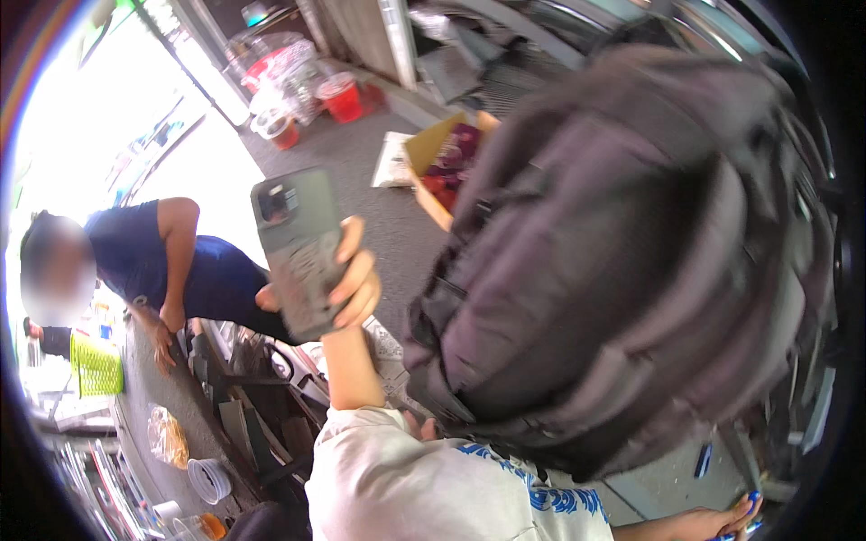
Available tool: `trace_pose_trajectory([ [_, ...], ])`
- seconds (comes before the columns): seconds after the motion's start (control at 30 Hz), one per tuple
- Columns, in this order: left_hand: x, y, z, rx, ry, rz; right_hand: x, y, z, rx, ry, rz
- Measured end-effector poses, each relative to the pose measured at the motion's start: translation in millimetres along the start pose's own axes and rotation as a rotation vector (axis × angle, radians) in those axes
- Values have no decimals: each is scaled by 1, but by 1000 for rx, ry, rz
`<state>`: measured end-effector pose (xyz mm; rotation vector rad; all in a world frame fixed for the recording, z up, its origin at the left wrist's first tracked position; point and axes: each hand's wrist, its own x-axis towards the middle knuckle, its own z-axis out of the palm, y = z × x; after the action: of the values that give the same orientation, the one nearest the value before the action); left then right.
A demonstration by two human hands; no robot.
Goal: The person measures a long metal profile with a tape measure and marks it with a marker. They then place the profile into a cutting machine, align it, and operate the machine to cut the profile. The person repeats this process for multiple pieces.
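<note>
My left hand (357, 275) is raised near the middle, closed around a smartphone (302, 257) in a grey-green case. The back of the phone, with its camera block, shows; its screen is hidden. Fingers wrap the right edge and the thumb lies at the left. A white sleeve with blue lettering (568, 500) covers my upper arm and chest. At the lower right edge my right hand (722, 521) is closed on a small blue object (754, 497), too little of which shows to name. A large black backpack (595, 270) fills the right side, slightly blurred, between my hands.
A person in dark blue (144, 243) leans on a grey counter (144, 361) at left. Along it are a green basket (96, 365), a bagged food item (167, 437) and plastic lids (209, 481). Red containers (341, 97) and an open carton (433, 200) stand on the far ground.
</note>
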<state>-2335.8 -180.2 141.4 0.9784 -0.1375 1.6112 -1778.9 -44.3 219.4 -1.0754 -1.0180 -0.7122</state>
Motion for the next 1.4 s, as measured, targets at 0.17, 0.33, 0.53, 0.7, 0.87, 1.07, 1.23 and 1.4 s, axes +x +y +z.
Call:
trace_pose_trajectory([
  [0.17, 35, -78, 80, -28, -386, -165, 29, 105, -122, -142, 80, 72],
  [0.33, 80, -235, 138, -229, -617, -291, 55, 213, -244, -60, 208, 93],
  [0.53, 65, -546, 246, -286, -121, -723, 101, 373, -365, -119, 385, 205],
  [0.7, 50, -781, 356, 449, -205, -1062, 141, 430, -488, -331, 459, 263],
  [0.87, 35, -944, 442, 1051, -470, -986, 138, 483, -559, -512, 515, 332],
  [1.07, 33, -1103, 550, 992, -538, -935, 170, 586, -611, -637, 522, 411],
  [1.23, 45, -1266, 627, 905, -609, -948, 230, 725, -648, -754, 504, 370],
  [1.4, 56, -1422, 714, 781, -608, -1089, 296, 829, -705, -817, 513, 330],
])
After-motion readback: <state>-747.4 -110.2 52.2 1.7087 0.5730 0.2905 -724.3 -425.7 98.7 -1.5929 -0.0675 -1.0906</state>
